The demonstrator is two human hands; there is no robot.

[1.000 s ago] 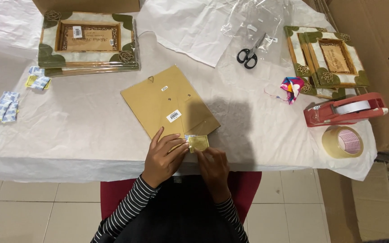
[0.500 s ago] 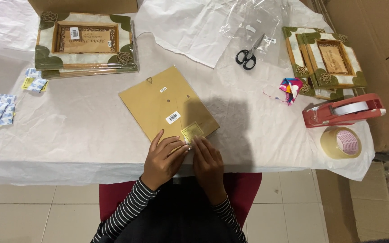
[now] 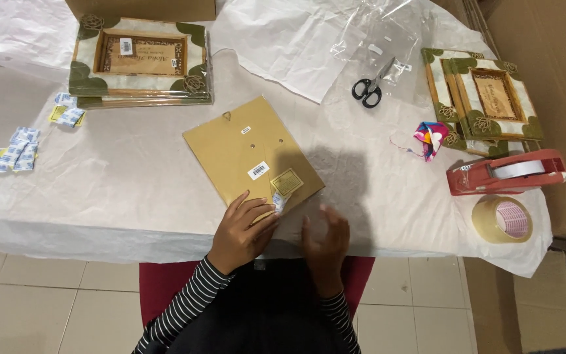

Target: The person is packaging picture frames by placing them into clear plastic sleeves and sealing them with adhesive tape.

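- A picture frame (image 3: 251, 156) lies face down near the front edge of the bench (image 3: 132, 177), its plain tan backing up, with a hanging loop at the far edge and a gold label by the near corner.
- Judging by the layout, this frame is mid-way through packing: it is unwrapped, while a wrapped stack of frames (image 3: 140, 62) sits at the far left and an unwrapped pair of frames (image 3: 486, 98) waits at the right.
- The left hand (image 3: 242, 231) rests on the frame's near corner, fingers half curled, pinching a small white-and-blue sachet (image 3: 279, 202) against the backing.
- The right hand (image 3: 325, 239) is just beside it over the bench's paper cover, fingers spread and blurred, holding nothing.
- More sachets (image 3: 16, 149) lie at the left edge of the bench.
- Scissors (image 3: 369, 86) lie on clear film at the back; a red tape dispenser (image 3: 507, 173) and a roll of tape (image 3: 502, 219) sit at the right, none of them in hand.
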